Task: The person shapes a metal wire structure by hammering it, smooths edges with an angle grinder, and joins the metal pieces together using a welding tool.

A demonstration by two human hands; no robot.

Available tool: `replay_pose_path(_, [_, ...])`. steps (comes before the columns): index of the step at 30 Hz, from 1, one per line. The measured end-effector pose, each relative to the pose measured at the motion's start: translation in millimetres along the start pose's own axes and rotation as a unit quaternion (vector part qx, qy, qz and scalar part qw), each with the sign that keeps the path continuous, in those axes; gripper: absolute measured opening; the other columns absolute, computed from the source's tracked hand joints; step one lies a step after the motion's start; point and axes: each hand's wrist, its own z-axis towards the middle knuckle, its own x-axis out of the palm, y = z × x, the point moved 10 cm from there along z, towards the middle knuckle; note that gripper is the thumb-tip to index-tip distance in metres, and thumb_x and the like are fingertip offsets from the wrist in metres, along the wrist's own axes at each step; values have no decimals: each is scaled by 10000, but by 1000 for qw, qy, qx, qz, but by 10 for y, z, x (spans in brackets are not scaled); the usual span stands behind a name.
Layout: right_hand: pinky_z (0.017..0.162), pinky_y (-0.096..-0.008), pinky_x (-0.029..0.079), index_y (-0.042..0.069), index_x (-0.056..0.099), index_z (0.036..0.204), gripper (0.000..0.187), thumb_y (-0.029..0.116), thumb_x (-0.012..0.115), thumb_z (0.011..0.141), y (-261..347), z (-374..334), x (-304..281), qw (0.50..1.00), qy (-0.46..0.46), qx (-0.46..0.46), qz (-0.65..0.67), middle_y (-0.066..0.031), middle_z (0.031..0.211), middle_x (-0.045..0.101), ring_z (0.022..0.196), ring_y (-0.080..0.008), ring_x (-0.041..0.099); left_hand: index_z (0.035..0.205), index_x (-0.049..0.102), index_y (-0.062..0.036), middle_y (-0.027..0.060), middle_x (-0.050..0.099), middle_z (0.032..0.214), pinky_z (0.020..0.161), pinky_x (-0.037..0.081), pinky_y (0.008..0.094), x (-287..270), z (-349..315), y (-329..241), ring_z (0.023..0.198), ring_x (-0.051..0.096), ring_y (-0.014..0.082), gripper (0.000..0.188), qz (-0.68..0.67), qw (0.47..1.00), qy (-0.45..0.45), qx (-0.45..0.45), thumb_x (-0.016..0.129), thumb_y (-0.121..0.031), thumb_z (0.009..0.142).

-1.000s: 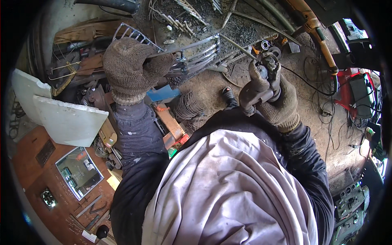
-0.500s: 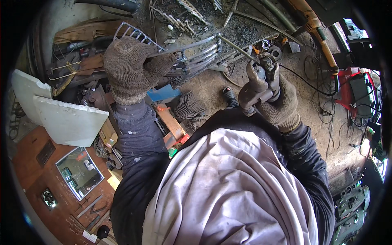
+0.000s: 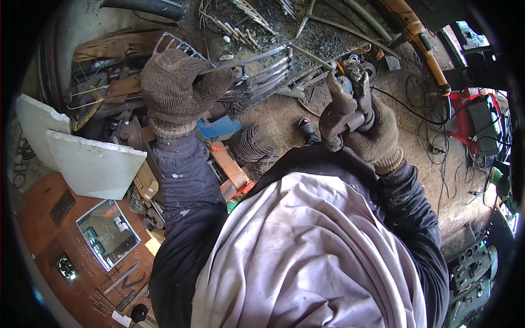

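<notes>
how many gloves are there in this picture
2: the left glove, on a metal bar, and the right glove, around a rod holder. Others may be hidden in the clutter.

No word or number can be read with certainty. Rows of thin, pale handwriting (image 3: 101, 299) stand on the brown board (image 3: 41, 229) at the lower left, one group slanting below a metal strip (image 3: 121, 279), and more pale strokes run down the left side of the framed glass (image 3: 108, 232); all are too small and faint to make out. A white paper slip (image 3: 121, 318) at the board's lower edge bears a few dark marks, too blurred to tell. On the green machine (image 3: 474, 276) at the lower right, round dial-like faces (image 3: 469, 252) show, their markings too small to read.
</notes>
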Motion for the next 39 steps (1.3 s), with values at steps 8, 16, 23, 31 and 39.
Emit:
replay_pose_path(8, [770,-382,545,39,624,1093,434,145,780,702,98,-2,-55,999,1,-3,-36,-169,928,693,891,-351,704,842,704,-80,69,666,744,599,509,392,104,3,-1,664,647,260,360,25,999,30,19,852,-389,731])
replay_pose_path(16, [785,-365,545,38,609,1149,404,82,721,763,158,35,-25,991,-15,-62,-118,-147,978,676,924,-309,685,836,707,-81,74,665,749,604,509,390,-4,-3,32,671,648,259,327,16,999,-18,32,849,-357,734])
replay_pose_path(23, [810,-351,542,34,592,1182,376,38,677,816,127,-8,-39,989,-25,-87,-114,-136,1038,653,977,-276,660,831,710,-81,78,665,753,610,509,388,22,12,-26,678,648,258,295,11,999,-23,39,847,-325,737])
replay_pose_path(31, [839,-334,539,30,573,1221,350,-11,627,878,-7,-64,-3,964,-52,-179,-188,-124,1106,626,1037,-239,633,824,713,-82,84,664,759,616,508,386,5,5,-11,687,649,258,259,14,999,-33,39,845,-289,741])
replay_pose_path(39, [729,-312,559,26,586,1130,250,21,640,886,84,77,12,966,26,48,252,-87,1016,666,883,-164,677,818,717,-82,89,664,764,622,508,383,-21,-23,29,695,650,257,223,12,999,-31,31,842,-253,745])
